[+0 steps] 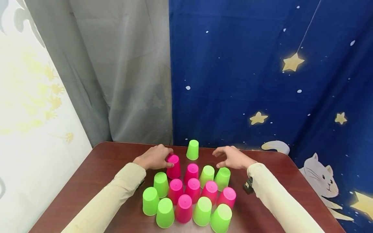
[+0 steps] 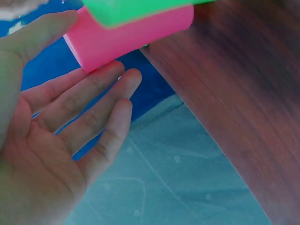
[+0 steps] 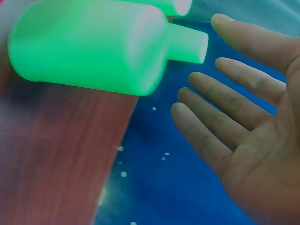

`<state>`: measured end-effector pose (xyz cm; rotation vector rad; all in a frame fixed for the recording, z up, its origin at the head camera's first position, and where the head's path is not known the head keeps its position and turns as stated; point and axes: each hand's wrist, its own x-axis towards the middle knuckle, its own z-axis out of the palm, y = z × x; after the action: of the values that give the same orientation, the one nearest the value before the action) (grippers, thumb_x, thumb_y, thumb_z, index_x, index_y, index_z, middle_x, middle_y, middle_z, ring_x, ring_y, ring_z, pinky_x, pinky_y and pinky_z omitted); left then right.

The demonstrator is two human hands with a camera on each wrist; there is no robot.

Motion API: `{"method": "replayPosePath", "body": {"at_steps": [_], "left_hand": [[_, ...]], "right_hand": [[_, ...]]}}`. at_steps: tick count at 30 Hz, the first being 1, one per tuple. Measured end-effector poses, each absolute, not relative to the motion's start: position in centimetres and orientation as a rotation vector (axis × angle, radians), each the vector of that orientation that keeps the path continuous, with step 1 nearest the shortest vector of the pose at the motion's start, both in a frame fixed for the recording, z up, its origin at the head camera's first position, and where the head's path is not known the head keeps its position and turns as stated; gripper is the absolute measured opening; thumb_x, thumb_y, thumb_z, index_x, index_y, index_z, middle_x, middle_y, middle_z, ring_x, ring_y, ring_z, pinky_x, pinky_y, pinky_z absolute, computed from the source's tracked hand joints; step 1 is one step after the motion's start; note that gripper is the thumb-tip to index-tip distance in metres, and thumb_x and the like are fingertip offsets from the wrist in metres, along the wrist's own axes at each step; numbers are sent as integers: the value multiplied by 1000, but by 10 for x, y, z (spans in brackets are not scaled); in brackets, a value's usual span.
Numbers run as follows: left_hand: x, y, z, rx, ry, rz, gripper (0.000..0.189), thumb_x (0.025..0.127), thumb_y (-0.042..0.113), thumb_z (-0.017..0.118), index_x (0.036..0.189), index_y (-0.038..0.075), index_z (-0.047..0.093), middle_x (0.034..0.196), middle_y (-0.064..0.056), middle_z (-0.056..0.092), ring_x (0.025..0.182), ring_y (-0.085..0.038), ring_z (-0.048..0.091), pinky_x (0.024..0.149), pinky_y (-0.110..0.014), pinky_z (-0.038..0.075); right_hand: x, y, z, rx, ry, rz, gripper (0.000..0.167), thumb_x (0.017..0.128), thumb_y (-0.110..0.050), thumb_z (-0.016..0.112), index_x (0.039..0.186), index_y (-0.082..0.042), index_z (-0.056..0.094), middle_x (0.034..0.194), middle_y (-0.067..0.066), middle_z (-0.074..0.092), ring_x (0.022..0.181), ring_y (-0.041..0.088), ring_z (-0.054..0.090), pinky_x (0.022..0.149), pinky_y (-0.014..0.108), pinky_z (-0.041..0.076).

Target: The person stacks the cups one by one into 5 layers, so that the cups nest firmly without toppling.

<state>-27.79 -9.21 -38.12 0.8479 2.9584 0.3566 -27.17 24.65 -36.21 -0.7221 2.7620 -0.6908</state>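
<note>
1. One thumb and the fingertips of the left hand (image 1: 155,157) pinch the closed top of an upside-down pink cup (image 1: 173,169) — thumb on the side nearer the person, fingers on the far side. That cup stands at the left end of a loose row on the counter (image 1: 87,181).
2. Four fingers of the right hand (image 1: 231,157) are spread a little from one another, with the thumb held well apart from them.
3. Nearest to that hand is a green cup (image 1: 222,179), upside down at the right end of the same row, close by the thumb.
4. Between those two stand a second pink cup (image 1: 191,173) and a paler green cup (image 1: 207,177).
5. Farther back, between the hands, a lone green cup (image 1: 192,150) stands near the counter's far edge.
6. Toward the person, ten more cups (image 1: 184,210) crowd together upside down — five pink, five green.
7. Beige sleeves (image 1: 279,194) cover both arms; a small black device (image 1: 248,185) sits at the right wrist.
8. Beyond the counter hang a grey curtain (image 1: 137,64) and a blue curtain (image 1: 233,81) printed with stars.
</note>
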Motion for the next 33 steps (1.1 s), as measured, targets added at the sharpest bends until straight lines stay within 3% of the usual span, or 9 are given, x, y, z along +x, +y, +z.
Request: {"method": "replayPosePath", "body": {"at_steps": [9,17,26,33], "left_hand": [[-310,-98,-375,727,2978,459,36,83,34,80,107,8,71,79,0,66,69,-13,59,61,-26,52],[-334,-92,-384,631,3026,442,30,85,35,78,97,9,70,77,-2,65,69,-16,59,62,-28,51],[-345,-73,-385,627,3060,224,28,87,36,76,85,10,66,76,-4,63,72,-19,59,63,-35,52],[-351,-62,-386,594,3034,149,28,89,33,75,93,7,68,82,-7,66,77,-21,61,71,-39,57]], "right_hand": [[-243,270,-381,-735,2749,-884,45,83,-14,81,125,-6,66,127,19,68,116,39,66,89,48,59],[-228,277,-395,-732,2762,-973,46,81,-9,82,124,-6,65,121,16,69,105,32,72,82,36,62],[-222,278,-406,-676,2770,-1049,45,82,-9,81,123,-7,65,112,12,70,94,25,75,79,32,63],[-223,279,-414,-687,2774,-1095,44,81,-7,81,122,-8,64,110,11,70,93,26,74,79,31,63]]}}
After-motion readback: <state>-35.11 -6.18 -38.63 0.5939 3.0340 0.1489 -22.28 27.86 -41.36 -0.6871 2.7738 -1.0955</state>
